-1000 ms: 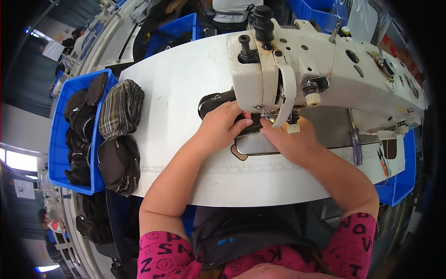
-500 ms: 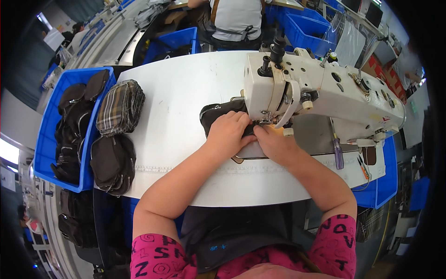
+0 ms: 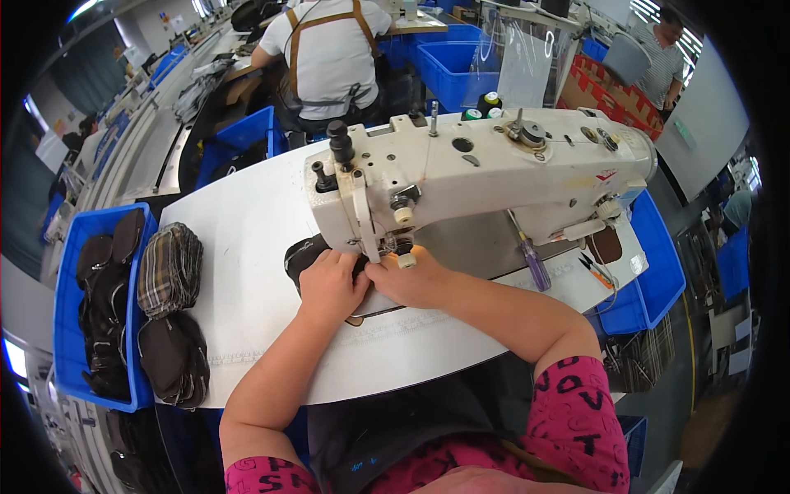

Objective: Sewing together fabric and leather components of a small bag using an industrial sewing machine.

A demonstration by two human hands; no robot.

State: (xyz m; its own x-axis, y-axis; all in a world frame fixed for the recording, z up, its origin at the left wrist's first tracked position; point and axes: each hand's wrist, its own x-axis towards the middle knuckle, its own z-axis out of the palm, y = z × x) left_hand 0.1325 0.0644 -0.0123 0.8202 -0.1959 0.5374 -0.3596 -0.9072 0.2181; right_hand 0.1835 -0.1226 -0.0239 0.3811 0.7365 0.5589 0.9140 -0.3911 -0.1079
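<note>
A dark brown fabric pouch piece (image 3: 303, 251) with a zipper-like edge lies on the sewing table, partly under the head of a white sewing machine (image 3: 485, 169). My left hand (image 3: 331, 284) presses on it just left of the needle area, fingers bent and closed on the fabric. From the right, my right hand (image 3: 411, 278) reaches beneath the machine arm, its fingertips pinching the fabric's edge close to the presser foot. Both thumbs nearly meet. The machine head and my fingers hide the needle and much of the piece.
Left stand a stack of plaid pieces (image 3: 169, 270), a stack of dark pieces (image 3: 174, 360) and a blue bin (image 3: 64, 329) of dark pouches. A purple-handled screwdriver (image 3: 536, 265) and orange-handled snips (image 3: 597, 272) lie right. A co-worker (image 3: 333, 62) sits beyond the table.
The view has swung to the right, so the machine and table appear farther left and lower. Both hands stay beside the needle with the dark piece; a standing person now shows at the far right.
</note>
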